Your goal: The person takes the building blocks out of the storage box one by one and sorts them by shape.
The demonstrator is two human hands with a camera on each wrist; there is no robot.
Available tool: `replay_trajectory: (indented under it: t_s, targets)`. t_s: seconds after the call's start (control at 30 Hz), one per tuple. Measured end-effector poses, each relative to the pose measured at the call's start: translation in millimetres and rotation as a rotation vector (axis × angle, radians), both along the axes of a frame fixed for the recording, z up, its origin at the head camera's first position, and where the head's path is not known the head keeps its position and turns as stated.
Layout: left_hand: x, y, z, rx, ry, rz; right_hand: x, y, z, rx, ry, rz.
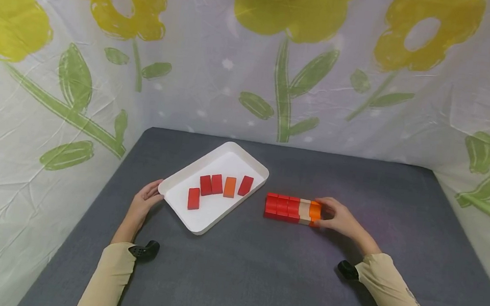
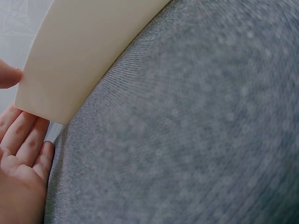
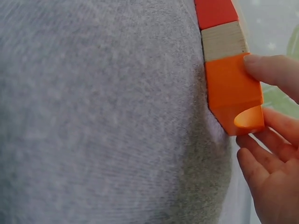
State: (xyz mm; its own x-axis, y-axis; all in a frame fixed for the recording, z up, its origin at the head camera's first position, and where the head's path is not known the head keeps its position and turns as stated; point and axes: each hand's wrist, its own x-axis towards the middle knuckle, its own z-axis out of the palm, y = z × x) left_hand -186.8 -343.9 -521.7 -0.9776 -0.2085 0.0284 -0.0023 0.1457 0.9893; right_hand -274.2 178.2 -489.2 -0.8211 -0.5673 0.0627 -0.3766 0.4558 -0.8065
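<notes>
A shallow white tray [image 1: 181, 216] lies slanted on the dark table, holding several red blocks [image 1: 194, 199] and one orange block [image 1: 230, 187]. At its left corner my left hand [image 1: 143, 202] holds the tray, thumb by the rim; the left wrist view shows the tray's wall [image 2: 84, 51] between thumb and fingers [image 2: 28, 135]. Right of the tray stands a row of notched blocks: three red blocks [image 1: 282, 207], a plain wooden block [image 1: 304, 210] and an orange arch block [image 3: 233, 81] at the right end. My right hand [image 1: 338, 218] pinches that orange arch block between thumb and fingers.
Dark grey cloth [image 1: 233, 280] covers the table. Behind it and at both sides hangs a white curtain [image 1: 200, 70] with yellow flowers. Black wrist cameras [image 1: 147, 251] sit at both cuffs.
</notes>
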Motion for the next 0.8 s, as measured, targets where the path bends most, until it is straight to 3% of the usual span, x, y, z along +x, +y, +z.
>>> replay_trajectory:
  t_s: [0.43, 0.8]
  targets:
    - [-0.4, -1.1, -2.2, -0.002, -0.006, 0.010, -6.6, -7.4, 11.8, 0.016, 0.064, -0.005]
    - [0.7, -2.0, -1.8, 0.002, 0.016, -0.001, -21.9, -46.6, 41.9, -0.003, 0.123, 0.033]
